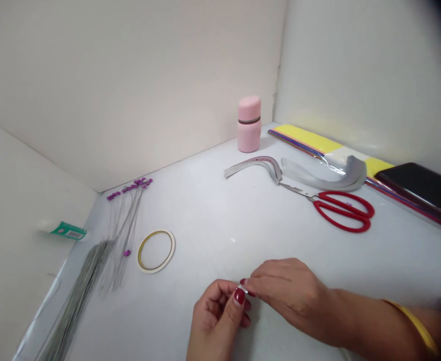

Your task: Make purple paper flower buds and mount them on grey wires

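Observation:
Low in the view, my left hand (pixel 218 318) pinches a small whitish strip (pixel 242 288) between thumb and forefinger. The fingertips of my right hand (pixel 290 296) are closed on the other end of that strip, so the two hands meet over the table. Most of the piece is hidden by the fingers. Left of the hands lies a roll of narrow white tape (pixel 172 252). Beyond it, thin wires with small purple tips (pixel 140 183) are spread out, and one more purple tip (pixel 127 253) rests nearer.
A bundle of bare wires (pixel 79 296) lies at left, near a green-labelled tube (pixel 69 230). Red-handled scissors (pixel 343 210) touch curled pale strips (pixel 254 163). A pink bottle (pixel 249 125) stands by the wall. At right, a black phone (pixel 419 185) rests on coloured sheets (pixel 306 138).

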{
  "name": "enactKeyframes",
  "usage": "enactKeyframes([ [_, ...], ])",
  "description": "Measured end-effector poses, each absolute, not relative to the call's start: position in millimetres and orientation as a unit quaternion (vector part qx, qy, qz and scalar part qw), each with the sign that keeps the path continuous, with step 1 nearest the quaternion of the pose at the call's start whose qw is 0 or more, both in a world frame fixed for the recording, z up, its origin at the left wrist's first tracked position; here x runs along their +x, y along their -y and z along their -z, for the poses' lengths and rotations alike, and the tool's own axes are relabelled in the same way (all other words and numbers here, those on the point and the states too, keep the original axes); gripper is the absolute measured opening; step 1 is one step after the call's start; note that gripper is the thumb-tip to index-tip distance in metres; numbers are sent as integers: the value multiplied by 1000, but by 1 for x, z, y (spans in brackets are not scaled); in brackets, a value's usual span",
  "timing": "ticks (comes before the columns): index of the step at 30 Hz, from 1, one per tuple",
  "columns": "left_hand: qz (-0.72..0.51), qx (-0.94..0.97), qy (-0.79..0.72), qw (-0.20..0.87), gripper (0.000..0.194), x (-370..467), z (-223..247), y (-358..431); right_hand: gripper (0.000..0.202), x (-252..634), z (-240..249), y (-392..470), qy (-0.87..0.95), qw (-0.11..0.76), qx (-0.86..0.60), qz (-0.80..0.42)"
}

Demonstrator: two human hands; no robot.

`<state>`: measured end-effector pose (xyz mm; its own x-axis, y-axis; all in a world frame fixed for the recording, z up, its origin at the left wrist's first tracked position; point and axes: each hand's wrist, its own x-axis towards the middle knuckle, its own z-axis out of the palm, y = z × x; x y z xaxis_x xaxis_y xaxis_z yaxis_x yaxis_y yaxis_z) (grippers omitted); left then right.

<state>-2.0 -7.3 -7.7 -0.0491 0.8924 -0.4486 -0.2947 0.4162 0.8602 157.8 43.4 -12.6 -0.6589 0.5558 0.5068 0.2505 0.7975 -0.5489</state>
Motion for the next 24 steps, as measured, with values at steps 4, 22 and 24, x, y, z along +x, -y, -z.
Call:
enactKeyframes([
  [4, -487, 277, -563, 607, 28, -4, 7, 7, 20, 156, 14, -43, 881, 335, -241, -231],
  [22, -489, 371, -593, 521, 18, -4, 3, 12, 11, 149, 4, -38, 699, 216, -361, -578],
  [24, -488, 396, -590, 508, 17, -3, 3, 13, 11, 149, 4, -40, 681, 225, -367, -592],
])
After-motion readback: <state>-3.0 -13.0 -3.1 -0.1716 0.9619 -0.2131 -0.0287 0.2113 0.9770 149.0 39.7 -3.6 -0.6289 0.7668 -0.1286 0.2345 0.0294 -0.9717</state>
